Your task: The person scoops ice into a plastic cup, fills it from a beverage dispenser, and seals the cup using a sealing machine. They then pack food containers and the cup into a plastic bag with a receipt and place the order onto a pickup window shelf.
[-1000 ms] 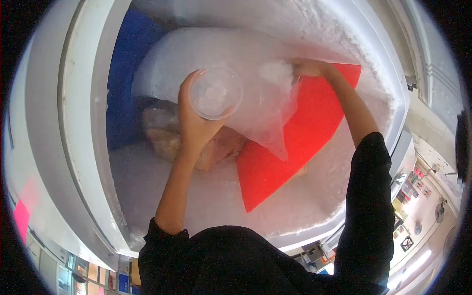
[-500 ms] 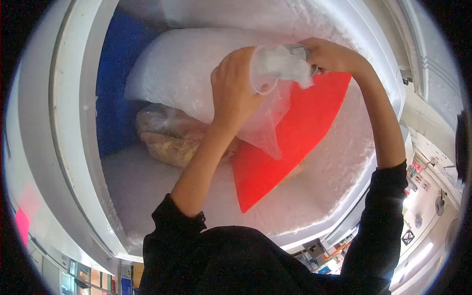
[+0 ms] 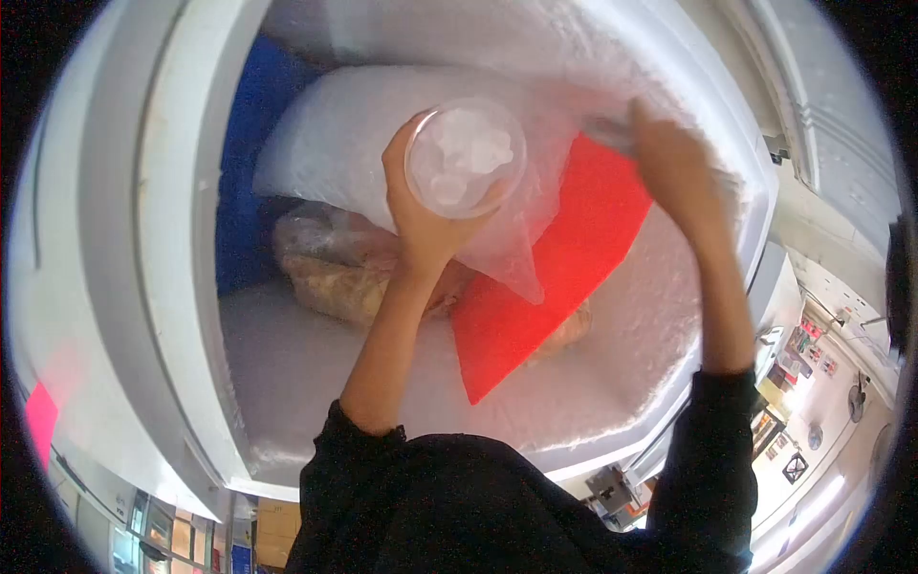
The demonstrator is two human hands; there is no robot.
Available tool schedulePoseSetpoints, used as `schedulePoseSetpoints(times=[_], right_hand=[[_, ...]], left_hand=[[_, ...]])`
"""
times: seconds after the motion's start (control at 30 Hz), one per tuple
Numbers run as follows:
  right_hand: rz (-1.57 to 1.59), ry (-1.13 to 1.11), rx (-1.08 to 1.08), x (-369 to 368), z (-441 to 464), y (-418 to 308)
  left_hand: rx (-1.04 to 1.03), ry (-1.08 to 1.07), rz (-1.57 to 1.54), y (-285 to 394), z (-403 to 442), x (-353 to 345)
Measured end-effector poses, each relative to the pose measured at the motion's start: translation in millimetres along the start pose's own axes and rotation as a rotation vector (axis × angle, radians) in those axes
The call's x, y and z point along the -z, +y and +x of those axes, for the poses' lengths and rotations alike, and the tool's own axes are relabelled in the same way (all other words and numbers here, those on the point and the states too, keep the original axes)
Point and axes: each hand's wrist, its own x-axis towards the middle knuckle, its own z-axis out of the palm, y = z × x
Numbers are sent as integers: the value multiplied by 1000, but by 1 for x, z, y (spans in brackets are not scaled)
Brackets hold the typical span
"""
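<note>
My left hand (image 3: 426,215) is wrapped round a clear plastic cup (image 3: 466,158), its mouth turned up toward me with several pieces of ice (image 3: 473,143) inside. To the right, my right hand (image 3: 669,158) is closed on a grey metal scoop (image 3: 609,132), both smeared by motion. Beneath the cup lies a big clear plastic bag of ice (image 3: 335,134), its loose edge draped over a red board (image 3: 555,277). Below my left wrist is a plastic-wrapped brownish bundle (image 3: 335,282), its contents hard to make out.
A chest freezer (image 3: 186,239) surrounds my hands, its inner walls coated with frost (image 3: 660,297). Something blue (image 3: 251,172) stands along its left inner side. Shelves and a wall fan (image 3: 856,402) show in the room at lower right.
The cup has moved left and turned its mouth up, with ice now visible inside. My right hand and the scoop have drawn away from the cup to the right.
</note>
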Motion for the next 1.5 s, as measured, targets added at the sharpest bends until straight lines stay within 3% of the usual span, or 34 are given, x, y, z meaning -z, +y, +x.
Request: schedulePoseSetpoints(times=[0.03, 0.07, 0.13, 0.2, 0.33, 0.4, 0.47, 0.67, 0.73, 0.8, 0.87, 0.93, 0.97, 1.0, 1.03, 1.1, 1.13, 1.2, 1.37, 1.43, 1.5], right_hand=[[192, 194, 136, -58, 5, 8], [173, -79, 46, -82, 21, -4], [270, -281, -14, -120, 28, -32], [281, -93, 46, -100, -11, -52], [812, 186, 123, 6, -87, -44], [732, 436, 155, 66, -123, -12], [615, 702, 75, 153, -166, 29], [-227, 1967, -78, 399, -239, 205], [-324, 2032, -259, 464, -253, 235], [-193, 1817, -521, 509, -252, 281], [190, 1541, -431, 552, -252, 292], [97, 1356, -442, 552, -218, 347], [-375, 1385, -202, 545, -228, 344], [-164, 1115, -425, 563, -219, 347], [-330, 1050, -356, 557, -242, 315], [180, 1256, -491, 544, -274, 259], [188, 1231, -483, 534, -279, 248], [39, 1484, -473, 510, -299, 233], [54, 1457, -628, 429, -383, 116], [-184, 1535, -755, 387, -411, 65], [-213, 1478, -713, 352, -444, 19]], left_hand=[[-43, 21, 41, 8, 0, 10], [-85, 42, 70, 17, -1, 20], [-148, 74, 113, 37, -5, 43], [-54, 72, -227, 59, -7, 68], [-10, 41, -152, 107, -20, 126], [-49, 74, 75, 131, -18, 142], [-85, 96, 51, 162, -19, 156], [-114, 101, 16, 224, -23, 174], [-158, 141, 72, 237, -30, 179], [-154, 105, 21, 254, -40, 188], [-154, 167, 31, 278, -50, 199], [-113, 240, 69, 295, -71, 211], [-99, 254, 94, 300, -80, 217], [-80, 269, 116, 299, -91, 227], [-30, 296, 145, 301, -107, 232], [-125, 374, 70, 303, -128, 243], [-102, 366, 82, 299, -138, 252], [-98, 355, 89, 291, -157, 268], [-115, 246, 93, 292, -201, 333], [-198, 273, 81, 280, -220, 369], [-172, 231, 117, 270, -238, 404]])
